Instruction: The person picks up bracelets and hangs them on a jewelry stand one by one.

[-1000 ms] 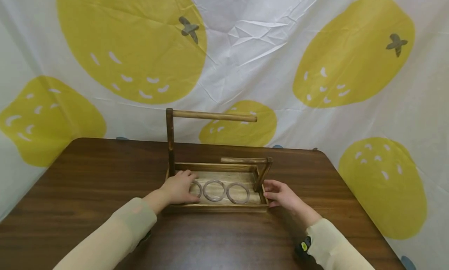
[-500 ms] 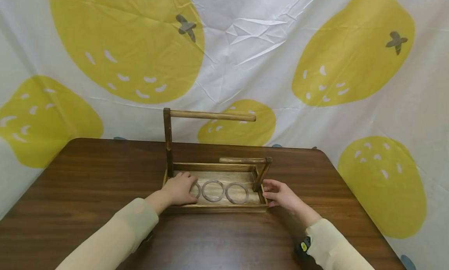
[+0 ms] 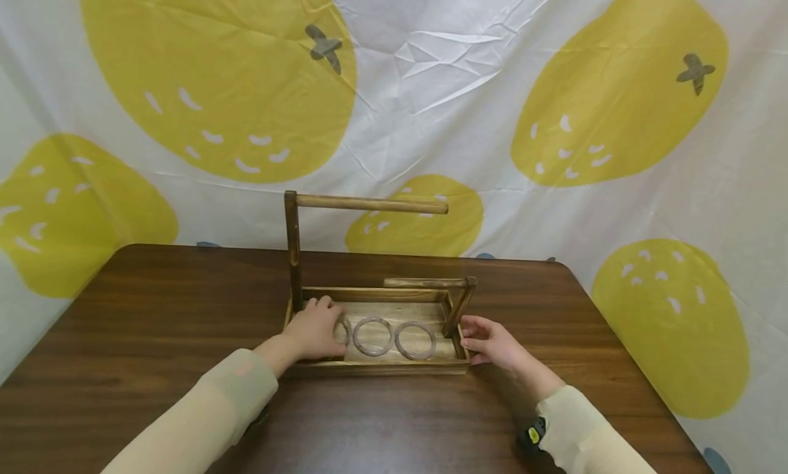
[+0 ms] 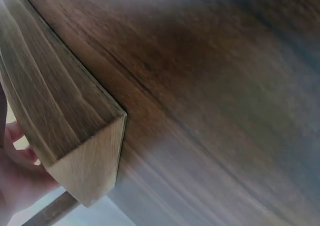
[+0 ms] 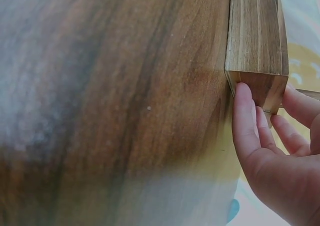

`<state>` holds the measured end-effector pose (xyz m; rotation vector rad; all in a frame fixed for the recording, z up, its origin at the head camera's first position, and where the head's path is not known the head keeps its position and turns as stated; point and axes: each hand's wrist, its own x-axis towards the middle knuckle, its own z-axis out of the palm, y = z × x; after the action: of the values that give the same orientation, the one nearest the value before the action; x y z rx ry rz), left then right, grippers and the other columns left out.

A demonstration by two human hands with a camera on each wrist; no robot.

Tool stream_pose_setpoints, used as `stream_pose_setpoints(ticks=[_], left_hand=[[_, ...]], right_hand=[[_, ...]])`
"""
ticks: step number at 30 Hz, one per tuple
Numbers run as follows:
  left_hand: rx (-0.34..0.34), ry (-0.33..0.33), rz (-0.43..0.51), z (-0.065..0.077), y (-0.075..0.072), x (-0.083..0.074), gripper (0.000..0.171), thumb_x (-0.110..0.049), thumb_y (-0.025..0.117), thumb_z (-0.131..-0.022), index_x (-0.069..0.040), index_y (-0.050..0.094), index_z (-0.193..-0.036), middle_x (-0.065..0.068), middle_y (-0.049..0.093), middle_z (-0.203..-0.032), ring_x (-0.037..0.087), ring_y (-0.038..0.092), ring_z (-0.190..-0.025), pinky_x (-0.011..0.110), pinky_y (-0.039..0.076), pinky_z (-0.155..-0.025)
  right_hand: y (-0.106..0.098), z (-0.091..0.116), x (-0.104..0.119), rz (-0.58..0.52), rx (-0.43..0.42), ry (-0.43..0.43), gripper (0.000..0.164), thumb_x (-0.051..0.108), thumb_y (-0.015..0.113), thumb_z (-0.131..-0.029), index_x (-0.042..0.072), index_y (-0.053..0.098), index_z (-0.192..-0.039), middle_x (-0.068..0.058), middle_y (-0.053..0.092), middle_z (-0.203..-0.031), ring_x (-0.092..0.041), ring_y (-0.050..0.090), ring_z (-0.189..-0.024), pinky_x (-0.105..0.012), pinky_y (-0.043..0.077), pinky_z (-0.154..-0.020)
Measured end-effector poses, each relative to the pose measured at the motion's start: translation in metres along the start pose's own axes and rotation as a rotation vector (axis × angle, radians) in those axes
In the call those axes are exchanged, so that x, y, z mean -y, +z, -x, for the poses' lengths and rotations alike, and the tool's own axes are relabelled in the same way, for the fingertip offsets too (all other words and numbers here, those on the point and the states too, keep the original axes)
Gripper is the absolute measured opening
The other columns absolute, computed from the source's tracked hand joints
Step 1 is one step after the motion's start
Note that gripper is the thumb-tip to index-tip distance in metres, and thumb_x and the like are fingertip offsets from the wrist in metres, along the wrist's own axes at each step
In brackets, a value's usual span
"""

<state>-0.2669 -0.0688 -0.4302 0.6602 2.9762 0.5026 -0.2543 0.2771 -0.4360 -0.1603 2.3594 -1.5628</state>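
A wooden jewelry stand (image 3: 394, 295) with a shallow tray base sits on the table. Its tall post carries a long bar (image 3: 372, 204) at the left, and a shorter post (image 3: 460, 310) stands at the right. Inside lie a middle bangle (image 3: 373, 336) and a right bangle (image 3: 415, 340), both translucent greyish purple. My left hand (image 3: 312, 329) reaches over the tray's left end and pinches the left bangle (image 3: 345, 332), mostly hidden beneath it. My right hand (image 3: 492, 340) grips the tray's right end, its fingers against the end wall (image 5: 260, 89).
The brown wood-grain table (image 3: 394, 419) extends around the stand, its far edge close behind. Behind it hangs a white cloth (image 3: 431, 118) printed with yellow fruit. A dark wrist device (image 3: 534, 431) sits at the right cuff.
The left bangle looks narrower and slightly tilted under my left fingers. The view has shifted a little, so the stand appears slightly farther left. My right hand keeps its place at the tray's end.
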Motion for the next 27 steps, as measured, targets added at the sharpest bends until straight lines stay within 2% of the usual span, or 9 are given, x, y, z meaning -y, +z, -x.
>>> stream_pose_setpoints(ticks=[5, 11, 15, 27], left_hand=[[-0.053, -0.01, 0.092, -0.001, -0.004, 0.004, 0.064, -0.029, 0.073, -0.067, -0.003, 0.057, -0.122, 0.015, 0.051, -0.115, 0.031, 0.046, -0.103, 0.044, 0.049, -0.081], [-0.105, -0.006, 0.166, -0.001, -0.008, 0.005, 0.062, -0.028, 0.07, -0.068, -0.005, 0.055, -0.123, 0.017, 0.051, -0.119, 0.039, 0.044, -0.116, 0.048, 0.048, -0.089], [-0.112, -0.011, 0.22, 0.0, -0.011, 0.005, 0.061, -0.027, 0.069, -0.068, -0.006, 0.055, -0.124, 0.017, 0.05, -0.119, 0.04, 0.042, -0.119, 0.05, 0.047, -0.091], [-0.124, -0.022, 0.317, -0.002, -0.013, 0.005, 0.063, -0.025, 0.07, -0.069, -0.006, 0.053, -0.127, 0.016, 0.048, -0.123, 0.033, 0.045, -0.112, 0.046, 0.048, -0.085]], right_hand=[[0.0, 0.0, 0.0, 0.006, -0.003, 0.008, 0.056, 0.003, 0.057, -0.09, -0.013, 0.032, -0.138, -0.02, 0.051, -0.11, -0.01, 0.056, -0.085, -0.03, 0.055, -0.065], [-0.001, 0.0, 0.0, 0.005, 0.0, 0.008, 0.056, 0.003, 0.056, -0.091, -0.012, 0.032, -0.138, -0.021, 0.051, -0.112, -0.01, 0.056, -0.085, -0.03, 0.055, -0.065], [0.0, 0.0, 0.0, 0.002, 0.004, 0.007, 0.056, 0.004, 0.057, -0.09, -0.013, 0.031, -0.138, -0.022, 0.051, -0.113, -0.009, 0.056, -0.085, -0.03, 0.055, -0.064], [0.0, -0.001, -0.001, -0.018, -0.002, 0.028, 0.055, 0.003, 0.056, -0.09, -0.011, 0.033, -0.137, -0.023, 0.052, -0.115, -0.01, 0.056, -0.085, -0.031, 0.056, -0.065]])
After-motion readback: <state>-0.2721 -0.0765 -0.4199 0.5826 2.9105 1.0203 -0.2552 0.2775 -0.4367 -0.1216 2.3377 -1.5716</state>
